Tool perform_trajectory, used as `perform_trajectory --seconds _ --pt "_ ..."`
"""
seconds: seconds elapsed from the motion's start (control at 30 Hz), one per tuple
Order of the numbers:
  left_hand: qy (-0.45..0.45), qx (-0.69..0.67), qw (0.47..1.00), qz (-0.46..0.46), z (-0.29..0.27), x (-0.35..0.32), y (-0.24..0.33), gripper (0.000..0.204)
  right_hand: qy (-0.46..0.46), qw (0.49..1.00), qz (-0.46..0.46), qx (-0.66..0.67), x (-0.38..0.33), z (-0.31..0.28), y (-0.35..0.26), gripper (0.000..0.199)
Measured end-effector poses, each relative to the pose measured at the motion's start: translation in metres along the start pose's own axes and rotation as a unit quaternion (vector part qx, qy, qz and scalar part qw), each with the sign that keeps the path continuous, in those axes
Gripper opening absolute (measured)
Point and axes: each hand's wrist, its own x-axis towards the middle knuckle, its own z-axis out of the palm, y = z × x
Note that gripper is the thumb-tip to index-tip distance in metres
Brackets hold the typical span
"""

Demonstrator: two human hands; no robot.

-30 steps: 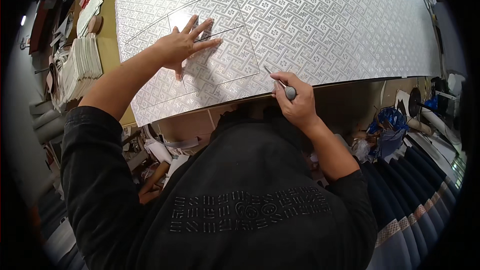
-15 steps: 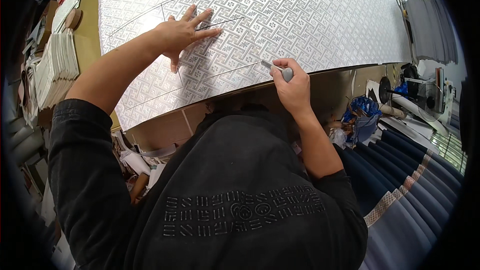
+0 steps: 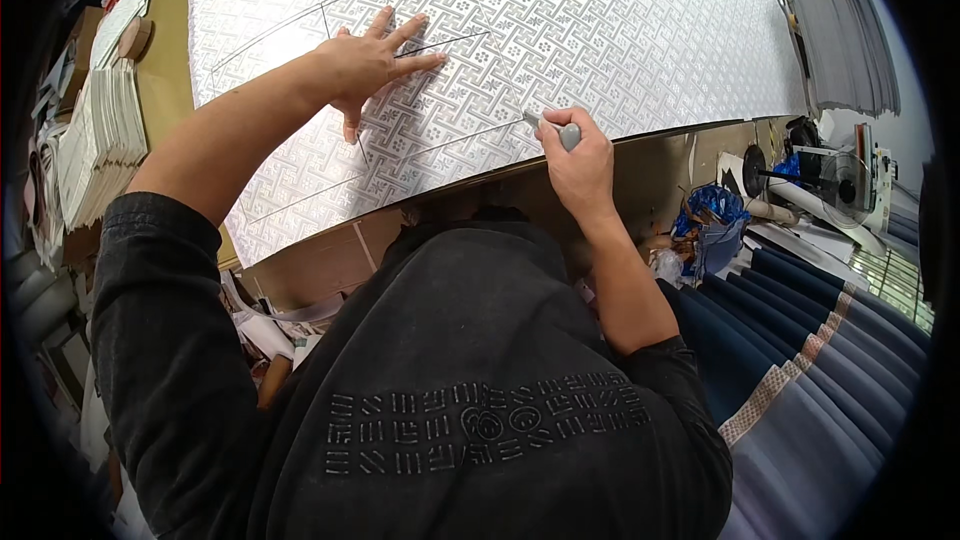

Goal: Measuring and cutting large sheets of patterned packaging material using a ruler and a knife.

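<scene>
Pale silver-white patterned fabric (image 3: 620, 50) is spread over the work table. Thin dark lines (image 3: 440, 146) form a large four-sided outline with inner divisions on it; I cannot tell whether they are drawn or belong to a clear template. My left hand (image 3: 365, 68) presses flat inside this outline, fingers spread and thumb toward me. In my right hand (image 3: 578, 155) is a small grey-handled tool (image 3: 570, 136), gripped between thumb and fingers. Its narrow tip meets the fabric at the outline's near right corner; the tip's exact kind is too small to make out.
Folded stacks (image 3: 112, 130) of pale material stand left of the table, grey cloth pieces (image 3: 850, 55) at its far right. Below on the right are a blue plastic bag (image 3: 715, 210), a black fan (image 3: 835, 183) and pleated dark blue-grey cloth (image 3: 800, 380).
The tool now stands a little steeper in my right hand, which has shifted slightly. My left hand keeps its place on the fabric. The whole view has turned slightly.
</scene>
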Motion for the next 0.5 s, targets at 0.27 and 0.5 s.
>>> perform_trajectory --seconds 0.27,0.5 --pt "-0.015 0.014 1.000 0.002 -0.004 -0.002 0.001 0.169 0.059 0.993 -0.061 0.087 0.010 0.017 0.002 0.014" --pt "-0.029 0.002 1.000 0.008 -0.011 -0.004 0.004 0.165 0.067 0.990 -0.101 0.072 0.013 0.018 0.004 0.015"
